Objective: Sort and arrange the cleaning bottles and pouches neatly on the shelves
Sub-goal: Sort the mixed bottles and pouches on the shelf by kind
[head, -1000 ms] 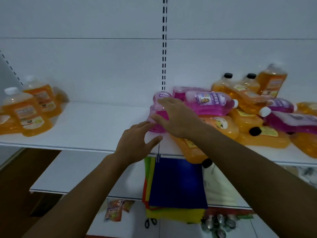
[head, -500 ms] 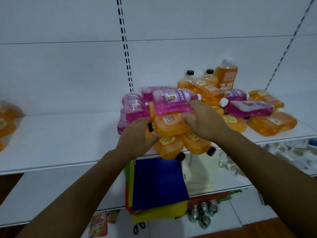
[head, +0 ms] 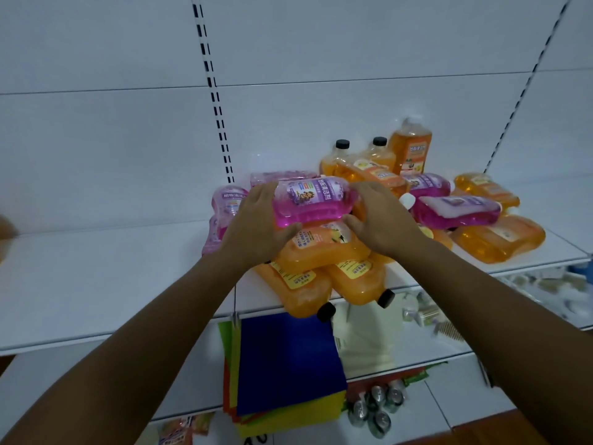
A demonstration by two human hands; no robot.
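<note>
A pink bottle [head: 313, 200] lies on its side on top of a heap of orange bottles [head: 321, 248] on the white shelf [head: 112, 271]. My left hand [head: 256, 229] grips its left end and my right hand [head: 378, 220] grips its right end. Two orange bottles [head: 301, 290] with black caps overhang the shelf's front edge. More pink bottles [head: 455, 210] and orange bottles [head: 500, 236] lie tumbled to the right. Three orange bottles [head: 410, 149] stand upright at the back. A pale pink bottle [head: 224, 213] stands left of the heap.
The shelf's left half is bare white board. Below, a lower shelf [head: 401, 364] holds a stack of coloured sheets [head: 288, 364], blue on top. Several cans [head: 375, 409] lie beneath it. A slotted upright [head: 211, 91] runs up the back wall.
Both hands moved from the orange bottle up to the pink bottle on top and now hold its two ends. The view shifted slightly toward the heap.
</note>
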